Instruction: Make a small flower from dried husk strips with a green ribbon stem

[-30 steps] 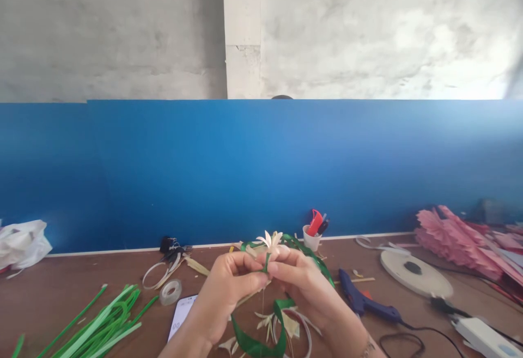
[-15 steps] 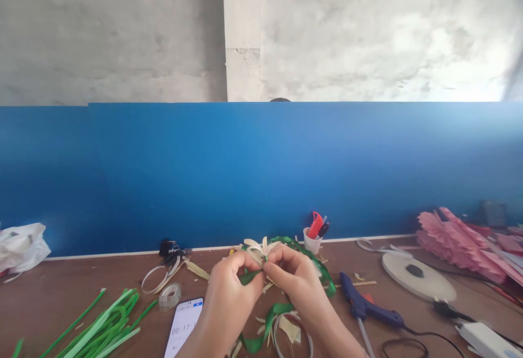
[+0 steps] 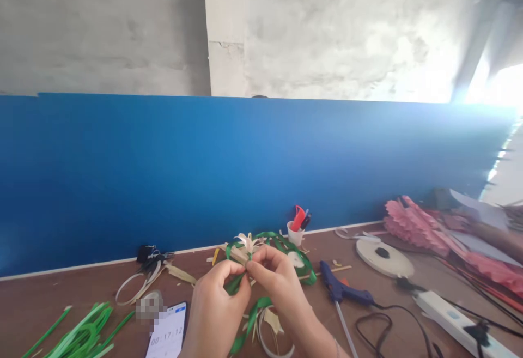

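Note:
A small cream flower [image 3: 247, 242] with pointed petals stands upright above my fingertips, green ribbon wound about its base. My left hand [image 3: 218, 302] is closed, pinching the green ribbon [image 3: 234, 284] just below the petals. Thumb and fingers of my right hand [image 3: 280, 287] press together at the flower's stem, touching the left fingertips. The exact grip point is partly hidden by the fingers. More green ribbon [image 3: 309, 274] loops on the table behind my right hand, and another piece [image 3: 250, 325] curls beneath my wrists.
On the brown table [image 3: 314, 325] lie green pipe cleaners [image 3: 84, 331], a phone [image 3: 166, 332] showing a timer, a blue glue gun [image 3: 343, 290], a white disc [image 3: 384, 262] and a power strip [image 3: 453, 320]. A cup of pens [image 3: 295, 234] stands near the blue partition [image 3: 245, 162]. Another person's arm [image 3: 500, 242] reaches over pink paper [image 3: 417, 224].
My view has turned to the right, so things sit further left. Both hands keep their pinch, and the flower shows more upright. Another person's arm has come into view at the right.

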{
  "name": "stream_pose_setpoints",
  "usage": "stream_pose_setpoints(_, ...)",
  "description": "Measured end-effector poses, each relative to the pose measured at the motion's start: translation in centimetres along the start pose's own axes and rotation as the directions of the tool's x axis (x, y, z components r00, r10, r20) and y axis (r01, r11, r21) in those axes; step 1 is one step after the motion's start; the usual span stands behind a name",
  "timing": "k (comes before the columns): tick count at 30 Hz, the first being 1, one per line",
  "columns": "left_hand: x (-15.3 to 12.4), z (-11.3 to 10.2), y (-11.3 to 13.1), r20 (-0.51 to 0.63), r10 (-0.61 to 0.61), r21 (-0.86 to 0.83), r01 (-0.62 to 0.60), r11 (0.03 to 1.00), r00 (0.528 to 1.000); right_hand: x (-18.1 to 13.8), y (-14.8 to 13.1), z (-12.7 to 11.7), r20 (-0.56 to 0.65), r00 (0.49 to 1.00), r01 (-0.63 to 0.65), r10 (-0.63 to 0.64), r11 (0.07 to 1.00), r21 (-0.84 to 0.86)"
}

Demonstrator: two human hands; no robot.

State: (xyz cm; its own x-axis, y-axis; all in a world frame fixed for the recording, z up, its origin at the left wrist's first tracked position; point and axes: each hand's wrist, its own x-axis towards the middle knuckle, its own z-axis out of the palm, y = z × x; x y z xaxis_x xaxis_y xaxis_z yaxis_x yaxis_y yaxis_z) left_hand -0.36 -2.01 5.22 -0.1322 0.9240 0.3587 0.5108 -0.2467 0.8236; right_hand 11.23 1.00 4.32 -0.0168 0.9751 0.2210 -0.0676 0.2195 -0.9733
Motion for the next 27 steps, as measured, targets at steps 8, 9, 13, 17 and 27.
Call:
stream_pose_setpoints(8,1.6,-0.5,-0.8,0.173,-0.274,-0.467,0.324,0.823,0.946,0.3,2.3,-8.9,0.028,1.000,0.023,-0.004,0.716,-0.698)
stream_pose_setpoints(9,1.8,-0.6,-1.0,0.185,-0.296,-0.496,0.349,0.795,0.937,0.4,3.2,-11.4,-0.016,1.000,-0.018,0.008,0.644,-0.765)
stream_pose_setpoints(13,2.2,-0.4,-1.6,0.198,-0.330,-0.587,0.381,0.714,0.923,0.1,7.5,-19.5,-0.188,0.980,-0.201,0.070,0.332,-0.921)
stream_pose_setpoints(17,2.3,0.0,-2.5,0.260,-0.348,-0.589,0.434,0.682,0.901,-0.3,10.9,-22.4,-0.184,0.979,-0.198,0.093,0.167,-0.966)
stream_pose_setpoints(27,2.9,-0.2,-3.7,0.266,-0.336,-0.648,0.426,0.632,0.903,-0.1,10.1,-21.9,-0.184,0.965,-0.101,-0.188,0.380,-0.919)
